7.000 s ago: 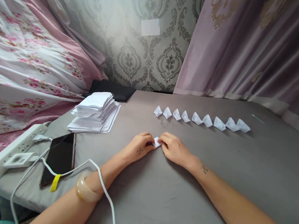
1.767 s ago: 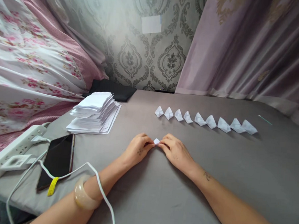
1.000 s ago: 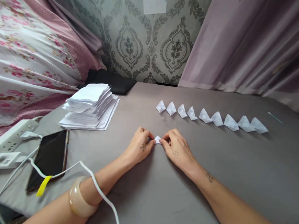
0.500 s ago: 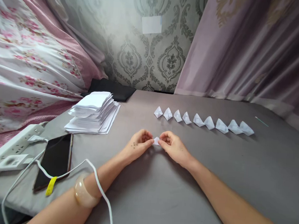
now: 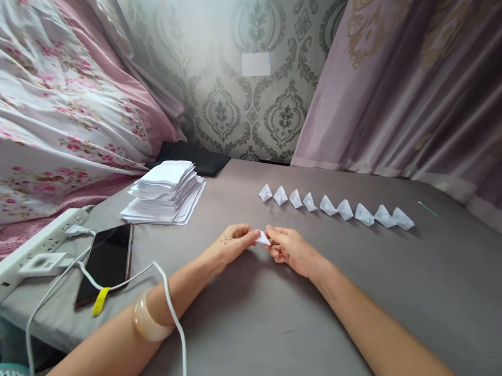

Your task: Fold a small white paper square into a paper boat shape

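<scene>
A small folded piece of white paper [image 5: 263, 238], triangular in outline, is pinched between my two hands above the grey tabletop [image 5: 300, 331]. My left hand [image 5: 235, 245] grips its left side with thumb and fingers. At its right edge my right hand [image 5: 292, 250] is closed, the thumb and index finger on the paper and the other fingers curled under. Beyond my hands stands a row of several folded paper boats [image 5: 328, 205]. A pale bangle [image 5: 150, 317] circles my left forearm.
Left of my hands rises a stack of white paper [image 5: 163, 195]. A phone [image 5: 108, 261], a power strip [image 5: 23, 265] and a white cable [image 5: 172, 309] lie on the left, the cable crossing my left forearm. A thin pale stick [image 5: 428, 208] is far right.
The folded paper has turned and now shows a slanted triangle. My right hand's fingers have shifted their hold and curled beneath it. The camera view has tilted slightly.
</scene>
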{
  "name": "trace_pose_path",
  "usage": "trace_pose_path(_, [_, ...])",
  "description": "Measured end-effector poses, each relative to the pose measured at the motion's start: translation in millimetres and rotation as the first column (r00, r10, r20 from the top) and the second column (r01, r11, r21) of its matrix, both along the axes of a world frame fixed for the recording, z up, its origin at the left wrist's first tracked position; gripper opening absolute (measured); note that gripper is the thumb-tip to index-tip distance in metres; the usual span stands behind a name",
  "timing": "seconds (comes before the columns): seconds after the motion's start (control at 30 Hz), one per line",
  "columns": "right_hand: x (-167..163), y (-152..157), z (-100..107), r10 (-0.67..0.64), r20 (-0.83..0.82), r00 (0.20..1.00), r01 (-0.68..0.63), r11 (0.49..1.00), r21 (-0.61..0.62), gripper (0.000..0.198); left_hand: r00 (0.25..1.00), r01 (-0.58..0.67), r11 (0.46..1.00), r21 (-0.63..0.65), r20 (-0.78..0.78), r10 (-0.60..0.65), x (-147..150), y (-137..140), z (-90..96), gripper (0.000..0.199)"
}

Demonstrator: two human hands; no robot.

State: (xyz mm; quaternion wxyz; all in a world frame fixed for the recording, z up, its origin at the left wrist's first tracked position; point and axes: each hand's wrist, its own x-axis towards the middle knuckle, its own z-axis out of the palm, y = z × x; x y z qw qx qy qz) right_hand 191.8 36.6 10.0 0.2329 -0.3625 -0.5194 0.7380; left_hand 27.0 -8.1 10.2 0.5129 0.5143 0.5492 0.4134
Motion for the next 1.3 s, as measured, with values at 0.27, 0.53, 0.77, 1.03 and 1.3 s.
trace_pose_path(0.27, [-4.7, -7.5, -0.7, -0.003, 0.051, 0.999, -0.011, 0.963, 0.270, 0.039, 0.995, 0.022, 1.000, -0.004, 0.095, -0.021, -0.2, -0.3, -0.1, 0.044])
trace_pose_path(0.53, [-2.3, -8.1, 3.3, -0.022, 0.034, 0.999, 0.010, 0.955, 0.298, 0.038, 0.990, 0.121, 0.992, 0.028, 0.073, -0.123, -7.3, -0.6, 3.7, 0.042])
trace_pose_path(0.77, [-2.9, -12.2, 5.3, 0.032, 0.057, 0.998, -0.049, 0.940, 0.337, 0.038, 0.996, 0.083, 0.987, 0.138, -0.041, -0.078, -2.4, -4.3, 7.3, 0.036])
trace_pose_path(1.03, [-0.5, -5.6, -6.0, -0.139, 0.228, 0.964, -0.040, 0.769, 0.638, 0.032, 0.984, 0.118, 0.962, 0.245, -0.159, -0.080, -7.7, -0.6, 2.8, 0.031])
trace_pose_path(1.3, [1.4, 2.9, -21.0, -0.262, 0.307, 0.915, -0.128, 0.532, 0.837, 0.013, 0.896, 0.148, 0.921, 0.360, -0.443, 0.029, -9.5, 4.1, -13.3, 0.020])
